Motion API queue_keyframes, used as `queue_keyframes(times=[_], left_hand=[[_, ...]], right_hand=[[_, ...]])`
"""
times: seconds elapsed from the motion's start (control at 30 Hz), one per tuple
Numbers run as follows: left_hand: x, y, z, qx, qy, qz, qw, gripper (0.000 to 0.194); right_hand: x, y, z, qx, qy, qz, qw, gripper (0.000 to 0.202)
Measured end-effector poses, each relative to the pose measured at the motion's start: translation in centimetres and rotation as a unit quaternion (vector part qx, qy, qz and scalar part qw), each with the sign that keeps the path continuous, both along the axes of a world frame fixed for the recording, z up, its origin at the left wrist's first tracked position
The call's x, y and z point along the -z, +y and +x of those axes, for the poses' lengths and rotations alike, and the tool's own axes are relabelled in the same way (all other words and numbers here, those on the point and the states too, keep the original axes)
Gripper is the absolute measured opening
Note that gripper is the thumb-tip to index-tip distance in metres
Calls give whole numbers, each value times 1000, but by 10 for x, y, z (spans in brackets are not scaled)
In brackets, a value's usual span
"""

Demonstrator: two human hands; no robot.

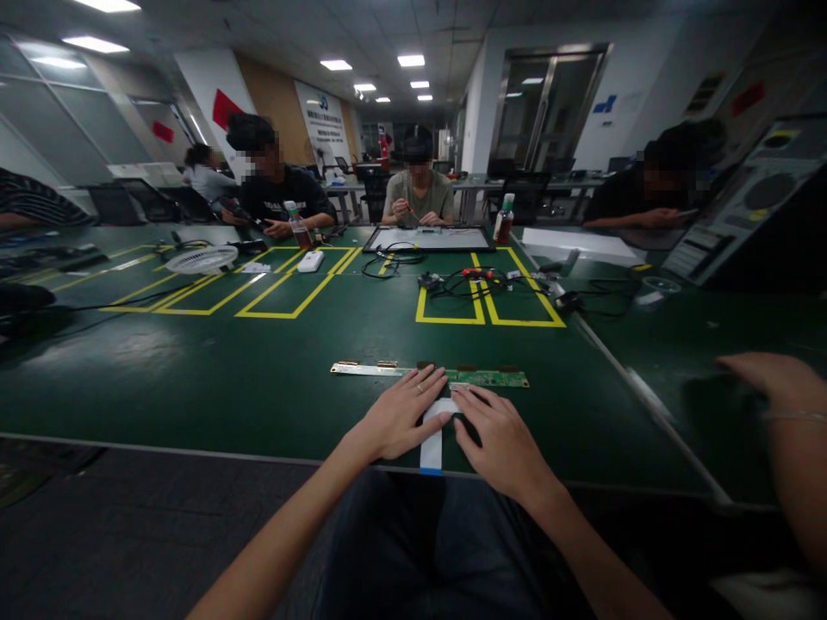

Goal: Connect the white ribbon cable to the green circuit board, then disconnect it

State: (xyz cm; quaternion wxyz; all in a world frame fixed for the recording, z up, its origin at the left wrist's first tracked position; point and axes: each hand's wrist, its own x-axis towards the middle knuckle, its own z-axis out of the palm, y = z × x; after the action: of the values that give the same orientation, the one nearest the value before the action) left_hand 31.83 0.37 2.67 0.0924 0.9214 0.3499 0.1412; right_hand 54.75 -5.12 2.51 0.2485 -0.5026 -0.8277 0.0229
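Note:
A long narrow green circuit board lies crosswise on the table in front of me, its left part whitish. My left hand rests flat with fingers stretched, its fingertips on the middle of the board and its thumb across a white ribbon cable. That cable bends in an L and ends in a blue tip at the table edge. My right hand has its fingertips at the cable's upper end, close to the board; its thumb is spread apart. Whether the cable joins the board is hidden by my fingers.
The green table bears yellow tape lines. Farther off are black cables, a white fan grille, a flat panel, bottles and a computer tower. Several people sit around; another person's arm reaches in at right.

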Motion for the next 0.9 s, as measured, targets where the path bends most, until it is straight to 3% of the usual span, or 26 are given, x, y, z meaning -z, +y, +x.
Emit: queue_keyframes(times=[0.9], left_hand=[[-5,-1,2,-7,7,-9,1000,72]], right_hand=[[-1,-1,-1,15,-36,-3,999,49]])
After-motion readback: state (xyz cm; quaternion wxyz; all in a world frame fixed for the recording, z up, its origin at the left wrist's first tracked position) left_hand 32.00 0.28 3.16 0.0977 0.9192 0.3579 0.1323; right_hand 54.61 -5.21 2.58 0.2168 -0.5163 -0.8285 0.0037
